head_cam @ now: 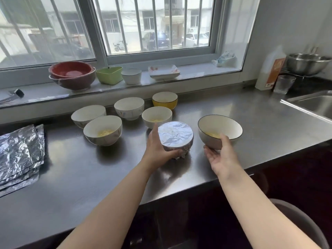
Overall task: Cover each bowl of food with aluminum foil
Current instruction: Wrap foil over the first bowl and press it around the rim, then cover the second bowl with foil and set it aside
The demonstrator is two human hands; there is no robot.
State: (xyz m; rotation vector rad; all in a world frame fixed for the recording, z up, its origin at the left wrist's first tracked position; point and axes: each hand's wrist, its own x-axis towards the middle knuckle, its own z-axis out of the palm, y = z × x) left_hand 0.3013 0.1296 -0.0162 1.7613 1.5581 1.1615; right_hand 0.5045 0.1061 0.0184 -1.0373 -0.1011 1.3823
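The person stood at the steel table (233, 112) under the window, both bare arms stretched out over it. The left hand (158, 148) cupped the near-left side of the foil-covered bowl (175, 136), its fingers (177, 153) curled around the lower wall where the foil bunched up, the thumb lying up along the side. Just to the right, a dark-rimmed bowl (220, 130) with something yellow inside sat tilted toward the person; the right hand (221, 155) was held palm-up at its near edge, fingers loosely spread, the thumb on the rim, and I could not quite tell whether the fingertips touched the underside. Behind the covered bowl stood five more uncovered bowls: a white bowl (156, 116) with yellow food just behind it, a yellow bowl (165, 100) farther back, another white one (129, 107) to its left, and two tilted white bowls (102, 129) nearest the left, one showing yellow food. A stack of crumpled foil sheets (20, 155) lay well apart at the table's left edge. On the windowsill sat red bowls (71, 75), a green container (109, 74) and a small white bowl (131, 76)
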